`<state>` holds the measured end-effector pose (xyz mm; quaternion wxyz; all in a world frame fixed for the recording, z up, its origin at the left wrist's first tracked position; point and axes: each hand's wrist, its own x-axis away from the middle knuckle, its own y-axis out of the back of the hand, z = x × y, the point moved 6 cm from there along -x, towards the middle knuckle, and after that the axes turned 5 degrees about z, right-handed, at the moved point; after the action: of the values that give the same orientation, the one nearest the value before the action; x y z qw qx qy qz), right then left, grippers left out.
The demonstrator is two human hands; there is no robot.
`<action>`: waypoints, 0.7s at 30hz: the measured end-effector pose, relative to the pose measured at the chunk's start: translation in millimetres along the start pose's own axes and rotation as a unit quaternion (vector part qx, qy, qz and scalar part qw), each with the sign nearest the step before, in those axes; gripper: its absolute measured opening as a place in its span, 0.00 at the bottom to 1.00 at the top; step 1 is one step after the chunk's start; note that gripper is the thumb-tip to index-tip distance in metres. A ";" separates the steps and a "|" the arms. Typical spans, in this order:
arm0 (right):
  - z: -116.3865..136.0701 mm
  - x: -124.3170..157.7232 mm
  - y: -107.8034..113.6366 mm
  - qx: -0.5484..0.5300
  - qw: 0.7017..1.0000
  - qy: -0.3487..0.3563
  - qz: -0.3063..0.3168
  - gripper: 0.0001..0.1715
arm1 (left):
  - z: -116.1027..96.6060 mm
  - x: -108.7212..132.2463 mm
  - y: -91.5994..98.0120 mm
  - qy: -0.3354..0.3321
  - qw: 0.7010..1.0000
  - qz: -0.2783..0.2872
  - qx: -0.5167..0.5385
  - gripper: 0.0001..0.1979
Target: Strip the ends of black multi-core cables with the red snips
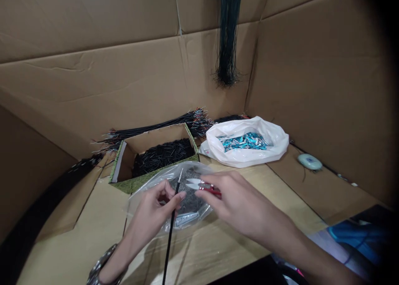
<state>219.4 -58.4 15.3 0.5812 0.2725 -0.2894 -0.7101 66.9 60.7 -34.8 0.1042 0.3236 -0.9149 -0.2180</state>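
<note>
My left hand (163, 201) pinches a thin black cable (170, 239) just below its pale, bared tip. The cable's lower end runs out of the frame at the bottom. In my right hand (222, 193) are small red-handled thread snips (210, 188), their two blades apart and pointing left at the cable, close to its upper end. Under both hands lies a clear plastic bag (143, 199) holding a dark, fine mass. A light blue tool-like item (186, 219) rests at the bag's front; its kind I cannot make out.
A green-edged box (123, 186) of short black pieces stands behind my left hand. Right of it sits a white bag (215, 149) of shiny blue bits. Black cable bundles (149, 129) lie along the cardboard wall. Thin dark strands (230, 35) hang above. A pale oval object (309, 162) is at right.
</note>
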 end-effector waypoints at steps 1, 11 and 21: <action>2.5 -0.2 -4.5 0.010 1.000 0.000 0.005 0.12 | -0.3 -1.0 -0.8 -0.001 1.000 0.000 -0.002 0.19; 6.9 -9.4 -21.8 0.084 0.996 0.003 -0.010 0.11 | 4.2 -2.2 -3.5 -0.002 1.000 0.011 -0.016 0.17; 11.4 -11.6 -24.0 0.106 0.993 0.054 0.013 0.10 | 2.8 -5.2 -1.4 0.018 0.999 0.043 0.021 0.18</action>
<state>197.1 -42.2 6.2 0.5726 0.3669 -0.3352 -0.6520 70.8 64.0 -38.2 0.1234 0.2899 -0.9303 -0.1876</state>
